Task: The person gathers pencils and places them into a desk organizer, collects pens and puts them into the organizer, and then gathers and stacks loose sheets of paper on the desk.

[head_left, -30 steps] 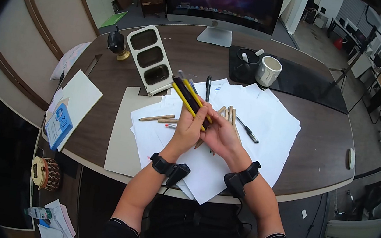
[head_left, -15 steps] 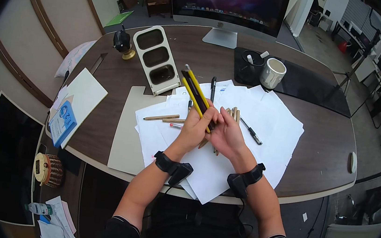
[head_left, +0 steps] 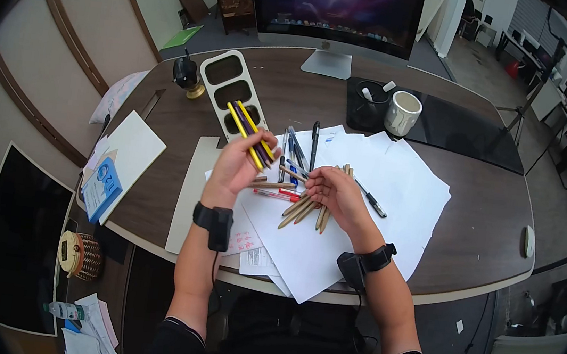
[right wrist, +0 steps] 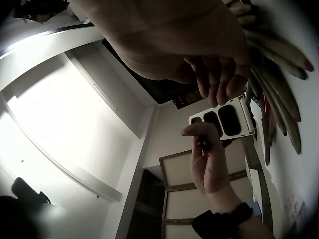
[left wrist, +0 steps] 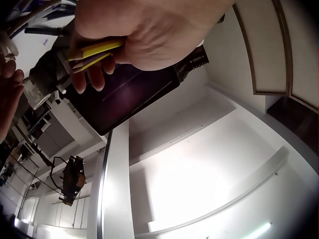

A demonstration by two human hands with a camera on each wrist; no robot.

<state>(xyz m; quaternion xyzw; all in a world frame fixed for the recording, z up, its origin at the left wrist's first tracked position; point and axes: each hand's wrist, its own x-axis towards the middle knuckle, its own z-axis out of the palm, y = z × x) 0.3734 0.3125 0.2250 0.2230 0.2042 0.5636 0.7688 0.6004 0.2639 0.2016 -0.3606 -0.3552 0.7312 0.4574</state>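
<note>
A small bundle of yellow-and-dark striped pencils (head_left: 249, 131) is gripped in my left hand (head_left: 230, 167), raised at the lower end of a white three-slot organizer (head_left: 211, 90). Their sharpened tips (left wrist: 75, 57) show in the left wrist view. My right hand (head_left: 339, 196) hangs with loosely bent fingers over a pile of brown wooden pencils (head_left: 299, 212); nothing shows in its grasp in the right wrist view. Blue pens (head_left: 292, 172) and red pens (head_left: 273, 195) lie between the hands. The organizer's lower slot is partly covered by the pencils.
Loose white papers (head_left: 408, 184) spread under the pile. A black marker (head_left: 315, 139) and a black pen (head_left: 375, 203) lie on them. Behind stand a patterned mug (head_left: 402, 114), a black mesh pen cup (head_left: 372, 103) and a monitor (head_left: 334, 8). A moka pot (head_left: 186, 71) stands left.
The hands were together around the pencils; they have parted. My left hand has carried the bundle left toward the organizer, while the right stays over the pile.
</note>
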